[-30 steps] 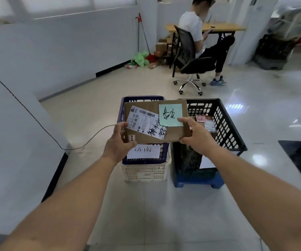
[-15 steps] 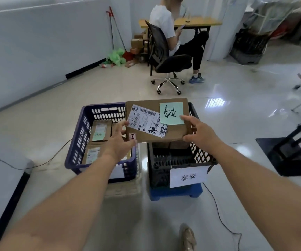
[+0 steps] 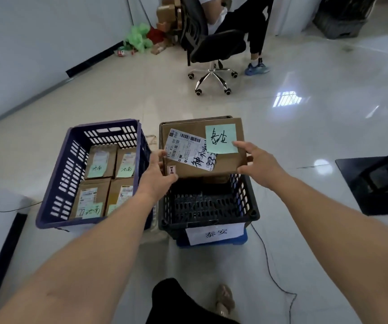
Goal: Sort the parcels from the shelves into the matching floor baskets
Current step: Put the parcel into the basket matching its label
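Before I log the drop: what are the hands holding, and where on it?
A cardboard parcel, over the black basket. The left hand grips its near left corner; the right hand pinches its right edge, beside the green note.

The parcel I hold hides the far half of the black basket's inside; the top edge cuts off the seated person far beyond.

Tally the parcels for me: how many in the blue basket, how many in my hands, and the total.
Blue basket: 4 parcels
Left hand and right hand together: 1 held parcel
Total: 5 parcels
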### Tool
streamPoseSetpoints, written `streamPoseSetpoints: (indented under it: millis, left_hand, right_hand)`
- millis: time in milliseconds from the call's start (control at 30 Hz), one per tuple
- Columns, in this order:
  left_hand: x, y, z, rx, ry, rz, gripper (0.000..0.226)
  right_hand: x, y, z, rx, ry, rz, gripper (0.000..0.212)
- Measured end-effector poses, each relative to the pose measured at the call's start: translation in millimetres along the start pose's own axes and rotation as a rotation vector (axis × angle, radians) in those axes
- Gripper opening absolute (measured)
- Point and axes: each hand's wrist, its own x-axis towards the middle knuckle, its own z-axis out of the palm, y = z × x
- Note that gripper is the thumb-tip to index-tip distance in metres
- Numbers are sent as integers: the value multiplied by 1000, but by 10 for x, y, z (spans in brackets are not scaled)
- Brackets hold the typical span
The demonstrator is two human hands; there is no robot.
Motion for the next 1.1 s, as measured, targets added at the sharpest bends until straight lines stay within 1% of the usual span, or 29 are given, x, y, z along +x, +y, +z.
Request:
streamPoseSetpoints:
  millis: [200, 400, 533, 867, 1000, 1100]
  left_hand:
    - [346, -296, 341, 91, -68, -142, 61]
    - [608, -715, 653, 186, -219, -321, 63]
    - [797, -957, 830, 222, -291, -394, 65]
    - [1180, -1426, 1202, 279, -337, -495, 66]
    - [1293, -1648, 1358, 296, -329, -529, 63]
    - [1378, -1771, 1471, 314, -293, -515, 61]
  right_hand:
    - [338, 435, 317, 5, -106, 104, 73]
    - [509, 838, 748, -12, -252, 281, 71]
    - [625, 1066, 1004, -12, -315, 384, 73]
    - [986, 1529, 1533, -15, -391, 492, 74]
    - [1107, 1671, 1733, -69, -406, 483, 72]
    - [1210, 1754, 1859, -79, -393, 470, 73]
